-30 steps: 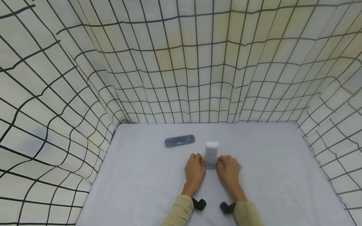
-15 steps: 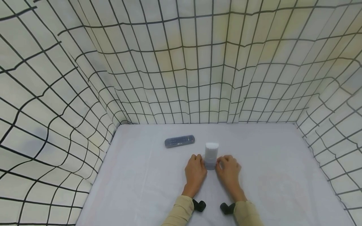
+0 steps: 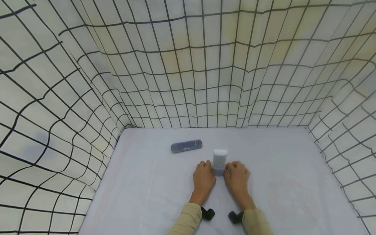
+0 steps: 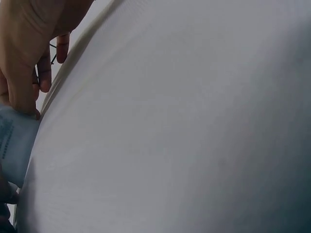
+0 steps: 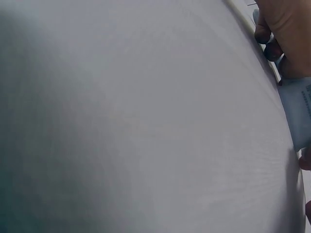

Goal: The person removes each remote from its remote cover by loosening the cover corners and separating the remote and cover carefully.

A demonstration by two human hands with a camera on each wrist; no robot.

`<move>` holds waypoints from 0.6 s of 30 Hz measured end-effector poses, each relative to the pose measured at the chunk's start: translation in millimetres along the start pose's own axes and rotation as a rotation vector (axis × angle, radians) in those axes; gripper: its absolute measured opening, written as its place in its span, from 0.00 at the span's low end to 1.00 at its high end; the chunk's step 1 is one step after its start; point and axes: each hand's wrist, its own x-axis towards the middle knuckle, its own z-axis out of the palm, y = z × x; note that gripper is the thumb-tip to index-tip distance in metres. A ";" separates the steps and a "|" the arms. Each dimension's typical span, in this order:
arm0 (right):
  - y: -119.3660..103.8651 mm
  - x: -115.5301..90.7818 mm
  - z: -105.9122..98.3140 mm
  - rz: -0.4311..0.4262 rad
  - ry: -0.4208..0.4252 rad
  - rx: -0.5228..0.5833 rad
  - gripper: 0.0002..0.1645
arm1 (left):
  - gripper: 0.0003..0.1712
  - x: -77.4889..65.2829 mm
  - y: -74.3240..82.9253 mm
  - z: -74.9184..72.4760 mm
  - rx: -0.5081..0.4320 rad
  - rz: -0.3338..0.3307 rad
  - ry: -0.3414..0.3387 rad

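A slim white upright box [image 3: 219,158] with a greyish lower part stands between the two hands on the white cloth. The left hand [image 3: 203,179] pinches its left edge low down, fingers curled. On the opposite edge, the right hand [image 3: 237,178] pinches with thumb and index finger. In the left wrist view, the box's pale blue-grey lower part [image 4: 18,141] carries small dark print, with the left thumb at its corner. The right wrist view has the same printed lower part [image 5: 297,107] at the right border, under the right thumb. The box's upper part is outside both wrist views.
A dark grey remote control [image 3: 186,146] lies behind and left of the box. White cloth [image 3: 141,182] covers the table. Panels with a black grid [image 3: 217,75] rise at the back and both sides. Black wrist mounts [image 3: 208,214] protrude inward from both sleeves.
The white top of the box sits slightly lower than before. The left hand has shifted a little to the right; the right hand and the remote control stay put.
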 end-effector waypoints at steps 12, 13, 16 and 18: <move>-1.2 -0.5 -2.4 0.016 -0.001 0.041 0.05 | 0.08 -4.2 -3.0 -2.4 -0.158 -0.024 0.041; -1.3 -0.4 -2.6 0.020 -0.004 0.043 0.05 | 0.08 -4.4 -3.3 -3.1 -0.175 -0.032 0.032; -1.6 0.1 -3.4 0.035 -0.015 0.045 0.05 | 0.06 -3.7 -2.9 -6.3 -0.219 -0.063 -0.005; -1.8 0.2 -3.7 0.044 -0.022 0.047 0.04 | 0.04 -3.1 -1.8 -9.8 -0.245 -0.084 -0.026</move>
